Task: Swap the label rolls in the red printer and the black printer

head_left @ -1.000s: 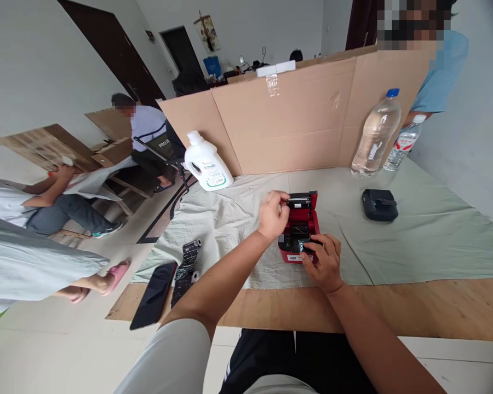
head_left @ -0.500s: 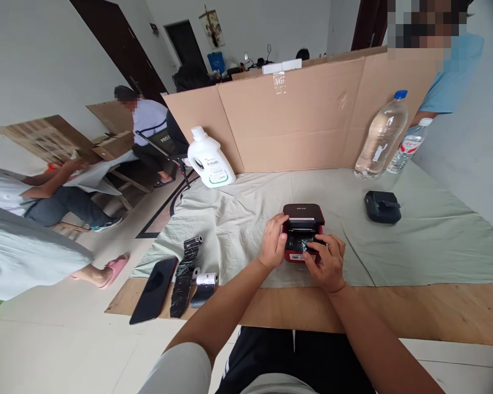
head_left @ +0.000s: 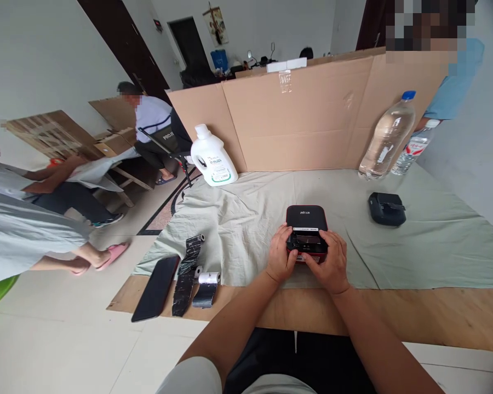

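Lid now shut, both hands' fingers [head_left: 296, 253] clasp printer [head_left: 307, 225].

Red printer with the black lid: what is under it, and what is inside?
The red printer sits on a pale green cloth over the wooden table. Left hand and right hand grip its front. Its lid is shut, so the inside is hidden.

At frame centre the small printer [head_left: 306, 229] sits on the cloth [head_left: 435, 246], left hand [head_left: 280, 254] and right hand [head_left: 331, 261] flanking its near edge. Right of it lies another device [head_left: 387, 208]; phone [head_left: 156, 287] and rolls [head_left: 205, 289] lower left (off the cloth); bottles [head_left: 387, 138] upper right, before the cardboard [head_left: 312, 120].
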The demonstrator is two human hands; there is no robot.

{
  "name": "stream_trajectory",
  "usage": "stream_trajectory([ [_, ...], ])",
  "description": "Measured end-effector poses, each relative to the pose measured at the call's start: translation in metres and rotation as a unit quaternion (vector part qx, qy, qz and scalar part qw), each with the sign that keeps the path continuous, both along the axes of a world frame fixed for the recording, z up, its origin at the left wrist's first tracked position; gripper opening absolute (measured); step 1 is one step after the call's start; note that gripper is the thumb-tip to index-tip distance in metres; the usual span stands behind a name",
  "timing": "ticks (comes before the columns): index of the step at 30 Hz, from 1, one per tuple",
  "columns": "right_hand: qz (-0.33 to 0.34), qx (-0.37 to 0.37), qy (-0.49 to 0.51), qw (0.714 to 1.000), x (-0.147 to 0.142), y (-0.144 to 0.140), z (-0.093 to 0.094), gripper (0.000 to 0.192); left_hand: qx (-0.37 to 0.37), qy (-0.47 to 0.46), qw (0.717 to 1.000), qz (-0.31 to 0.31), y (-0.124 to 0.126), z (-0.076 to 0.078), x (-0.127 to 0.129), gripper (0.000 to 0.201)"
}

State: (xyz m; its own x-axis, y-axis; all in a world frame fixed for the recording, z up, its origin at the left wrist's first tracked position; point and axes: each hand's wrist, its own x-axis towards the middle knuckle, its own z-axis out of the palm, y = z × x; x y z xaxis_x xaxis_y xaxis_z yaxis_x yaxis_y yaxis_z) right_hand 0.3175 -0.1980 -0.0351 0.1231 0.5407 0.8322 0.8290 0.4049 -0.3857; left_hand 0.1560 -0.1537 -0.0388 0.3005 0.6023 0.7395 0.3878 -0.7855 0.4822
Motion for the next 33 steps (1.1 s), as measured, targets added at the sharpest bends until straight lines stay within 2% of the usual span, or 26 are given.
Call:
stream_trajectory([
  [4, -0.038, -0.012, -0.013, 0.999, 0.001, 0.0, 0.003, 0.061, 0.011, -0.002, 1.0, 0.008, 0.001, 0.0, 0.001, 0.051],
  [8, -0.029, -0.017, -0.014, 0.999, 0.001, -0.001, 0.004, 0.059, 0.007, -0.018, 1.0, 0.002, 0.0, -0.003, 0.002, 0.052],
  [11, -0.005, -0.014, 0.014, 1.0, 0.001, -0.001, -0.001, 0.059, -0.024, -0.036, 0.999, -0.01, -0.002, -0.009, 0.001, 0.054],
  [14, -0.011, -0.056, 0.091, 0.994, -0.002, -0.002, -0.01, 0.074, -0.089, -0.078, 0.993, -0.015, -0.005, -0.016, 0.001, 0.064],
  [17, -0.012, -0.167, 0.19, 0.967, -0.007, -0.006, -0.015, 0.084, -0.241, -0.157, 0.957, -0.041, -0.009, -0.016, 0.002, 0.07],
  [19, -0.001, -0.231, 0.223, 0.947, -0.013, -0.006, -0.01, 0.086, -0.351, -0.211, 0.909, -0.082, -0.011, -0.01, 0.002, 0.07],
  [21, 0.004, -0.253, 0.216, 0.943, -0.021, -0.001, 0.001, 0.089, -0.411, -0.264, 0.866, -0.107, -0.009, -0.001, -0.001, 0.07],
  [23, 0.025, -0.252, 0.189, 0.949, -0.033, 0.015, 0.014, 0.088, -0.419, -0.312, 0.846, -0.106, 0.002, 0.009, -0.011, 0.068],
  [27, 0.128, -0.24, 0.154, 0.95, -0.071, 0.074, 0.032, 0.08, -0.382, -0.369, 0.844, -0.066, 0.053, 0.023, -0.055, 0.065],
  [30, 0.193, -0.254, 0.148, 0.936, -0.111, 0.124, 0.032, 0.077, -0.38, -0.385, 0.84, -0.041, 0.1, 0.027, -0.101, 0.066],
  [33, 0.225, -0.284, 0.139, 0.922, -0.152, 0.166, 0.027, 0.081, -0.376, -0.406, 0.833, -0.015, 0.138, 0.025, -0.145, 0.064],
])
